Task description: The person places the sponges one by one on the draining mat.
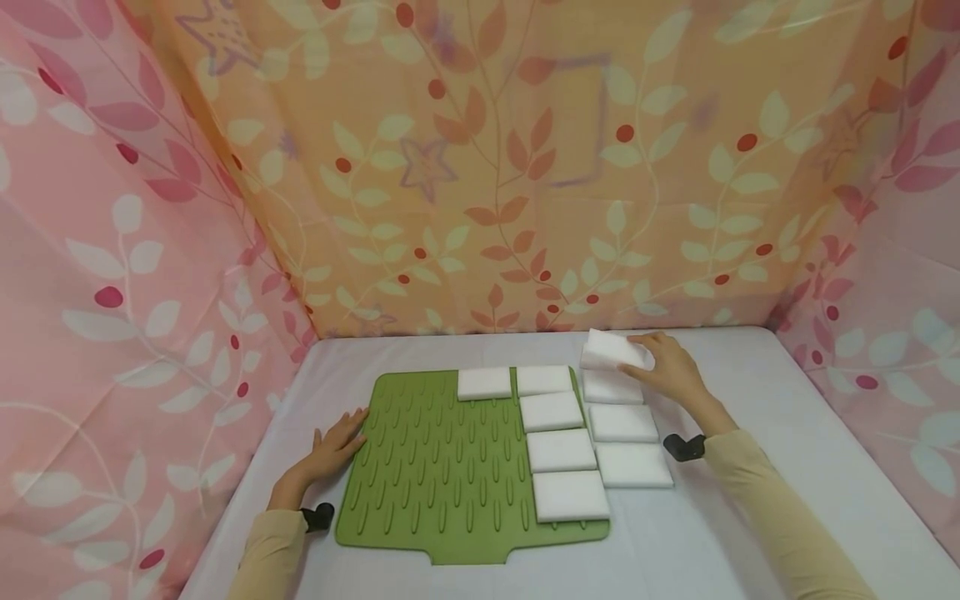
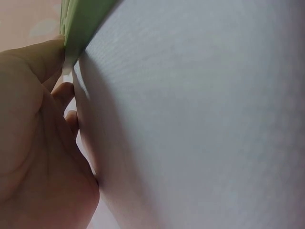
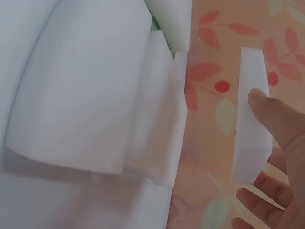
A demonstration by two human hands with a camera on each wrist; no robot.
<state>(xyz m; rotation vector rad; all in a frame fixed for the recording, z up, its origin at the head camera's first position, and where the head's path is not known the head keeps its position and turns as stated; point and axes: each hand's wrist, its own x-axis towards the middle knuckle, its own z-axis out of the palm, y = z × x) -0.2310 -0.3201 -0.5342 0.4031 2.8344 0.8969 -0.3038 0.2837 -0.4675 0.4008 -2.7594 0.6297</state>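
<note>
My right hand (image 1: 670, 367) pinches a white sponge block (image 1: 615, 346) between thumb and fingers at the back right. In the right wrist view this sponge (image 3: 250, 119) is held up off the table, apart from the others. Below it, several white sponges (image 1: 622, 423) lie in a column beside the green ridged mat (image 1: 427, 458). More white sponges (image 1: 561, 451) lie along the mat's right side, and one sponge (image 1: 483, 383) is at its back edge. My left hand (image 1: 335, 450) rests at the mat's left edge, its thumb touching the rim (image 2: 78, 33) in the left wrist view.
A white cloth covers the table (image 1: 757, 375). Flowered fabric walls, an orange one (image 1: 480, 167) behind and pink ones (image 1: 135, 333) at the sides, enclose it. A tab (image 1: 468, 557) sticks out from the mat's front edge.
</note>
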